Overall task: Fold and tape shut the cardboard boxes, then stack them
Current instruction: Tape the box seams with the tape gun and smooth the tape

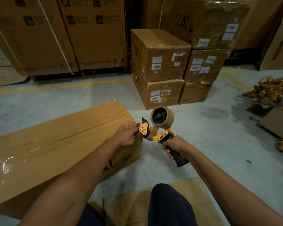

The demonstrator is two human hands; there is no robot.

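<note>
Looking at this one, it all comes down to the right-hand end of the box (55, 144). It lies on the floor (203, 144) to the person's left, long axis running from near-left to far-right. The flaps are down and a glossy strip of tape (69, 137) runs along the centre seam. The left hand (127, 133) lies flat on the top right by that end edge, fingers straight and pressing down, fingertips pointing at the tape dispenser (155, 128). The right hand (173, 146) is wrapped tight round the dispenser's black handle and holds it in the air just off the box end, with the blade end almost touching the left fingertips. Can't tell if the tape is attached to the box at that point. My guess is the next bit is bringing tape down over the end face or tearing it off, and those fingers are awfully close to the blade, so that's the thing to watch. Room-wise it looks fine: open floor past the box end, the stacked boxes (158, 62) well apart further back, a pile of brown scrap (271, 93) off to the right, and flattened cardboard (134, 204) under the knees.
</note>
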